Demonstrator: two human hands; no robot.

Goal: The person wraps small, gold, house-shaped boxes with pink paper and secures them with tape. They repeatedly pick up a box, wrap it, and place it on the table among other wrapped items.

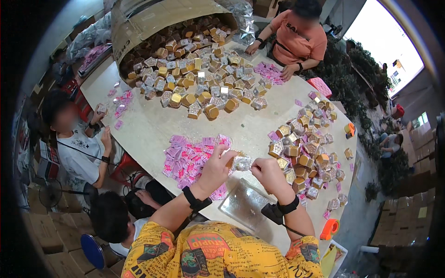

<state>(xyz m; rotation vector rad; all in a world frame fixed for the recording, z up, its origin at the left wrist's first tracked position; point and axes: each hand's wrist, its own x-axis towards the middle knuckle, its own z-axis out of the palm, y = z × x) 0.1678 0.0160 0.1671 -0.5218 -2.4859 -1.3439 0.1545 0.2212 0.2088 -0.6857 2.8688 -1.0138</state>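
My left hand (212, 173) is closed around a small gold box in clear plastic wrapping (241, 163), held just above the table. Pressed against the right end of that wrapping are the closed fingers of my right hand (270, 175), pinching its edge. Beneath and left of my left hand spreads a pile of small pink packets (183, 160). A shiny, transparent flat plastic sheet or bag (245, 204) lies on the table between my forearms. To the right of my right hand is a heap of gold boxes with clear wrapping (303, 160), mixed with pink packets.
A tipped cardboard carton (139, 21) spills many gold boxes (204, 85) over the table (143, 125). Orange tape dispensers (329, 229) sit along the right edge. One person in orange (301, 39) works across from me, another in white (81, 150) at left; someone sits lower left.
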